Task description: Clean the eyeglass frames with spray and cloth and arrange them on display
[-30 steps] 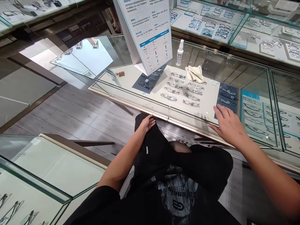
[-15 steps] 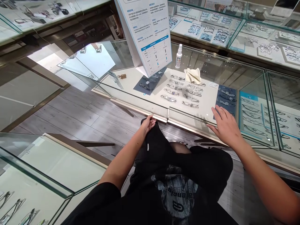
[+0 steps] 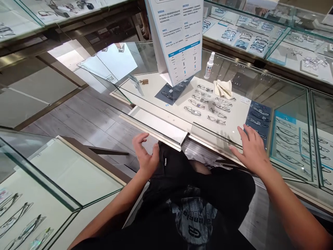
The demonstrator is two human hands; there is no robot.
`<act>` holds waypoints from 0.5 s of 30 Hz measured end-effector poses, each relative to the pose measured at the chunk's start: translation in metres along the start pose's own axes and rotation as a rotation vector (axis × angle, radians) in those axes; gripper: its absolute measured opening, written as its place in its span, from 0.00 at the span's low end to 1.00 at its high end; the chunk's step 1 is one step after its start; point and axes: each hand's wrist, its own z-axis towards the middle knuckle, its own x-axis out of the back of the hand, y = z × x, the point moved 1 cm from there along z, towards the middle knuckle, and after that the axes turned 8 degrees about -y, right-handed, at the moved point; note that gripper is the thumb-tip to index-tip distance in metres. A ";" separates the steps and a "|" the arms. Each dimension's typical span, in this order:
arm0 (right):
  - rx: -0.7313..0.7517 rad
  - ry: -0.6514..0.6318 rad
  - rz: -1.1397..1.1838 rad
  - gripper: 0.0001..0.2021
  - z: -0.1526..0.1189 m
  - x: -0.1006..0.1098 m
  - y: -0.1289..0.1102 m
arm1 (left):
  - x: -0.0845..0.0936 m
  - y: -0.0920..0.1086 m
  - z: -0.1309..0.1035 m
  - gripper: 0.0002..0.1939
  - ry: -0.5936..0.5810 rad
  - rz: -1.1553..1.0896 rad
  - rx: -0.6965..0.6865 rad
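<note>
My left hand [image 3: 146, 155] is just in front of a pulled-out drawer [image 3: 158, 125] of the glass display case. Its fingers are curved with the thumb apart, and nothing is in it. The part of the drawer in sight is a shallow white space. Spread over the front of the glass top, my right hand [image 3: 251, 147] is empty; whether it presses on the glass is hard to tell. Rows of eyeglasses [image 3: 218, 112] lie under the glass on a white base, and a dark blue mat [image 3: 257, 118] with more pairs is beside my right hand.
On the glass top stand a spray bottle [image 3: 209, 65] and a tall printed sign [image 3: 179, 45], with a crumpled cream cloth [image 3: 223, 89] nearby. A mirror-like panel [image 3: 117, 64] is at the left end. Another glass case [image 3: 85, 173] is close on my left.
The drawer has slid out toward me from under the case. My left hand has come off its edge, moving left and opening. My right hand stays over the glass.
</note>
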 end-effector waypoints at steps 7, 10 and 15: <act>0.288 -0.139 0.070 0.42 0.081 0.029 -0.032 | -0.008 0.062 0.046 0.14 -0.733 0.405 -0.479; 0.321 -0.143 0.106 0.35 0.122 0.041 -0.027 | -0.015 0.065 0.058 0.18 -0.830 0.437 -0.455; 0.231 -0.104 0.215 0.19 0.162 0.031 -0.008 | -0.017 0.068 0.069 0.22 -0.902 0.488 -0.434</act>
